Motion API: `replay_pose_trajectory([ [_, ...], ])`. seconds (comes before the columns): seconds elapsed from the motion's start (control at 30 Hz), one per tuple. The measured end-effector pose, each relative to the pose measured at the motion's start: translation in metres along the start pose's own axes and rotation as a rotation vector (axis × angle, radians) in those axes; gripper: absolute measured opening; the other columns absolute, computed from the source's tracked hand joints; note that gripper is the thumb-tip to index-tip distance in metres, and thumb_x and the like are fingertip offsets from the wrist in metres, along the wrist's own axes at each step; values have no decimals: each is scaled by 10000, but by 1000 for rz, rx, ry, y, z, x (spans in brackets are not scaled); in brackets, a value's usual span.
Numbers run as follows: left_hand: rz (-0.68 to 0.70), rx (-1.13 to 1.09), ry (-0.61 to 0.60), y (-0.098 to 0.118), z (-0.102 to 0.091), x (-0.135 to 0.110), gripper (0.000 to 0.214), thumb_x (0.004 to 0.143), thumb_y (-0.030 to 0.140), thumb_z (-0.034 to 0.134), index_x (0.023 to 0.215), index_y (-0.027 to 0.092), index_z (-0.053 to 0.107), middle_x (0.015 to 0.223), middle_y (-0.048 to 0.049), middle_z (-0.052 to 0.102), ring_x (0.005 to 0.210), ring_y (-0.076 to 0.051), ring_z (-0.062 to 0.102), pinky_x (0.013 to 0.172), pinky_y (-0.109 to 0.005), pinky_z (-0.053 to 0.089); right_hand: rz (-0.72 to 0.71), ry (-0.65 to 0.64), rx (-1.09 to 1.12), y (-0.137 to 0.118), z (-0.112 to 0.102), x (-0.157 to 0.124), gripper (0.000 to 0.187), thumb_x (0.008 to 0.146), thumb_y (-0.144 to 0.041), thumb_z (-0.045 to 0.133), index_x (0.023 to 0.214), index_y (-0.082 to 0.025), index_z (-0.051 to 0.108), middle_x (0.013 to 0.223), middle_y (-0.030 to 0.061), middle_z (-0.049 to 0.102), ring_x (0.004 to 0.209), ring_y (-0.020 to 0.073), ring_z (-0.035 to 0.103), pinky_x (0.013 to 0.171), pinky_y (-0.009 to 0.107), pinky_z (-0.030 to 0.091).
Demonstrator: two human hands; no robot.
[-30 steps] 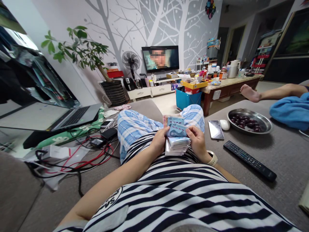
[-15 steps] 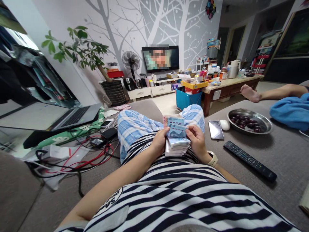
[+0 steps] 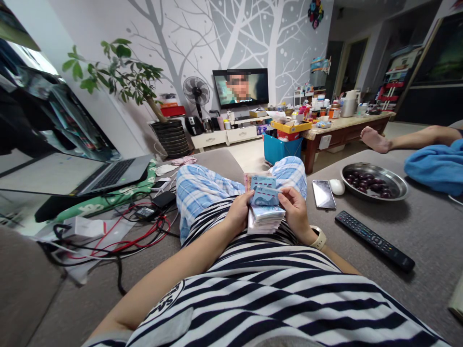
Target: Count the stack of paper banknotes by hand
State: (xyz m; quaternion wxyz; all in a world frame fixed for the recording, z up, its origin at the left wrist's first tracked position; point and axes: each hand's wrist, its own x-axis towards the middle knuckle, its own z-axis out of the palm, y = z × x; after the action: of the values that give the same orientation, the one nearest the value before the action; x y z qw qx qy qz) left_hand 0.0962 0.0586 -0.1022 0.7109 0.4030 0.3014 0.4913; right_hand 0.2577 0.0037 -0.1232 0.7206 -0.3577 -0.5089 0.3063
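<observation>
Comparing with half a second ago, I see almost no change at the hands: the bundle of banknotes [image 3: 265, 222] sits in the same place over the lap, against the striped shirt [image 3: 275, 299]. My left hand [image 3: 238, 212] clamps the bundle's left edge, thumb on top. My right hand [image 3: 294, 209] pinches the right edge of a blue banknote [image 3: 265, 196] between thumb and finger, and that note has barely shifted. I read this as a brief hold, with the handling no further along. Only the television [image 3: 257, 96] picture clearly differs. The phone [image 3: 323, 194] and remote [image 3: 375, 240] lie untouched to my right.
</observation>
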Motion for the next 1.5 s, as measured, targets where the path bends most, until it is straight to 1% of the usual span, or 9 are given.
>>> replay_pose_trajectory([
  [0.1, -5, 0, -29, -1, -3, 1, 288, 749, 270, 779, 987, 107, 787, 947, -124, 831, 1121, -358, 752, 1039, -491, 576, 9, -2, -1, 0, 0, 0, 271, 882, -484, 691, 852, -221, 631, 677, -39, 513, 607, 138, 448, 588, 282, 384],
  [0.4, -13, -11, -35, 0, -2, 0, 342, 758, 253, 778, 1060, 92, 781, 963, -129, 831, 1093, -359, 761, 1034, -491, 577, -1, -4, 20, -5, 1, 0, 284, 868, -485, 707, 824, -216, 626, 660, -44, 495, 599, 133, 425, 580, 280, 360],
  [0.57, -14, -36, -37, 0, 0, -2, 352, 759, 257, 782, 1073, 97, 780, 980, -129, 831, 1090, -364, 760, 1044, -491, 568, -58, 5, -27, -10, 0, -1, 333, 893, -508, 673, 741, -217, 614, 636, -35, 486, 601, 139, 417, 570, 282, 354],
  [0.73, -40, -32, -59, 0, -3, -5, 351, 790, 314, 776, 1056, 85, 775, 1002, -148, 826, 1072, -364, 765, 1025, -496, 580, -54, -47, -47, -9, -1, -1, 414, 911, -545, 643, 662, -221, 574, 583, -35, 456, 560, 136, 388, 536, 285, 323],
  [0.93, -43, -27, -36, 1, -3, -5, 369, 786, 322, 775, 1071, 87, 771, 991, -142, 828, 1054, -367, 771, 1007, -508, 589, -49, -49, -45, -10, 0, -1, 443, 905, -576, 647, 650, -223, 566, 568, -33, 462, 548, 135, 392, 529, 286, 322],
  [1.3, -54, -74, -28, 0, -1, -5, 381, 745, 304, 804, 1065, 100, 767, 978, -132, 828, 1067, -373, 768, 1008, -509, 589, -57, -47, -29, -6, -1, -1, 431, 924, -559, 643, 661, -222, 584, 566, -35, 473, 543, 134, 413, 526, 284, 328],
  [1.5, -48, -56, -36, -2, -5, -1, 360, 759, 321, 798, 1040, 98, 776, 976, -140, 828, 1074, -373, 765, 1018, -511, 582, -81, -25, -22, -10, 1, -2, 361, 919, -521, 657, 725, -218, 626, 595, -36, 487, 553, 134, 416, 532, 282, 339],
])
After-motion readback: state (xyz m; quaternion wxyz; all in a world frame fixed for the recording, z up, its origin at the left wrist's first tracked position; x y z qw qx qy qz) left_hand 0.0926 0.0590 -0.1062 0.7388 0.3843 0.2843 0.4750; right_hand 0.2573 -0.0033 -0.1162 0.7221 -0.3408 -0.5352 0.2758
